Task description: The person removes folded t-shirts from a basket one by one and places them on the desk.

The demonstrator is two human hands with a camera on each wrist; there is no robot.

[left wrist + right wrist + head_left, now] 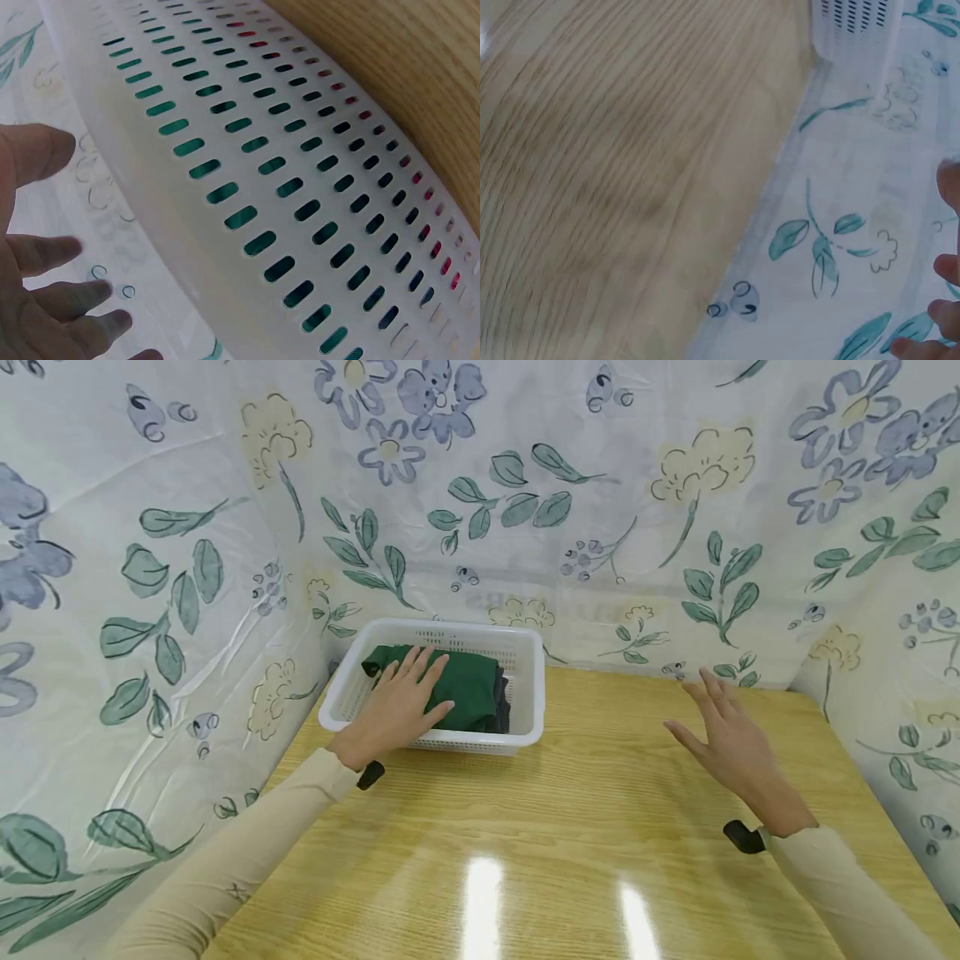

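A white perforated plastic basket (531,693) stands at the back left of the wooden table. Inside lies a folded dark green cloth (468,693), with a darker cloth (503,702) showing at its right edge. My left hand (401,703) is over the basket with fingers spread, overlapping the green cloth in the head view. In the left wrist view, that hand's fingers (45,255) stand above the basket rim, and green and some red show through the slots. My right hand (723,739) hovers above the table's right part, fingers extended and holding nothing.
Floral fabric (517,552) hangs behind the table and along both sides, close to the basket's back and left. The wooden tabletop (570,810) extends in front and to the right. Each wrist carries a black device (744,837).
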